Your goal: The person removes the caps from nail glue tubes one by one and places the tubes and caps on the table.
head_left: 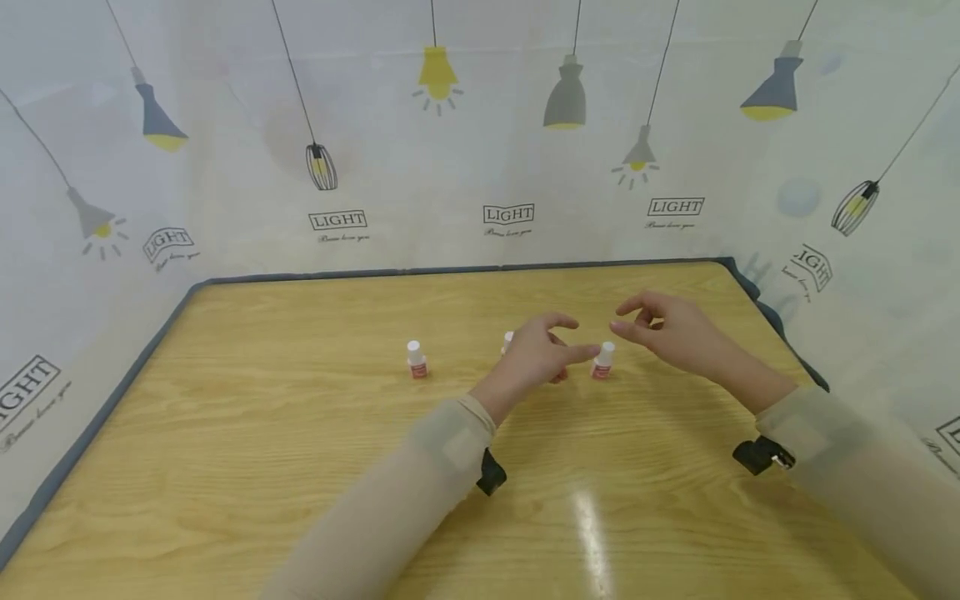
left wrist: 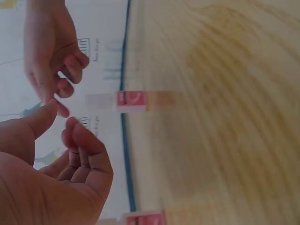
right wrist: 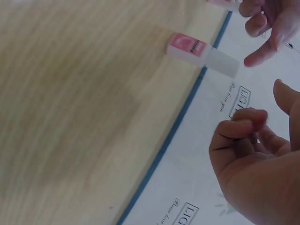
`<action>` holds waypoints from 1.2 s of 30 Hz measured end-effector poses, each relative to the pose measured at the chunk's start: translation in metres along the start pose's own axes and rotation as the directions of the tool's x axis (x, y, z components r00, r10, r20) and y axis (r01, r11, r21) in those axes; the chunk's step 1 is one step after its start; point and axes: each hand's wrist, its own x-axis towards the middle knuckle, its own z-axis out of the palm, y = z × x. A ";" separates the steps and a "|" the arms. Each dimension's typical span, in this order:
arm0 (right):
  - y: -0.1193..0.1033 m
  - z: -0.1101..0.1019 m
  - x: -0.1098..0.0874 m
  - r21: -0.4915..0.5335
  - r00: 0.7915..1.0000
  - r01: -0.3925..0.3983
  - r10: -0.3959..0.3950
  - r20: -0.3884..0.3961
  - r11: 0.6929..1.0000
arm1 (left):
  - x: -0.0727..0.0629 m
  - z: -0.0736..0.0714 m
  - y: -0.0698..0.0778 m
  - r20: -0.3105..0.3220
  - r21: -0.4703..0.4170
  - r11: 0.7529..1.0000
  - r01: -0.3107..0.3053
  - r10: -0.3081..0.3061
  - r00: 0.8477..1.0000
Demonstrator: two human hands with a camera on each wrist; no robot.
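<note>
Three small white-capped bottles with pink-red labels stand upright on the table. The right-hand bottle (head_left: pixel 602 362) is between my two hands, its label plain in the left wrist view. My left hand (head_left: pixel 532 354) hovers beside it, thumb and index finger spread apart, and partly covers the middle bottle (head_left: pixel 508 340). On the other side my right hand (head_left: pixel 675 333) is raised, its fingers loosely bent with nothing in them. The left bottle (head_left: pixel 417 362) stands away from both hands. In the right wrist view, my left thumb tip overlaps the space beside the cap (right wrist: pixel 223 62).
The wooden table (head_left: pixel 247 433) has a dark blue edge (head_left: pixel 450 270) along its back and sides. Behind it hangs a pale backdrop (head_left: pixel 420 167) printed with lamps and lettering. Black wrist cameras (head_left: pixel 491 472) sit under both sleeves.
</note>
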 end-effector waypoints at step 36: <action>0.010 0.035 -0.004 0.151 0.995 -0.093 0.098 -0.022 0.984 | 0.042 0.038 -0.037 0.010 0.106 0.990 0.088 -0.090 0.996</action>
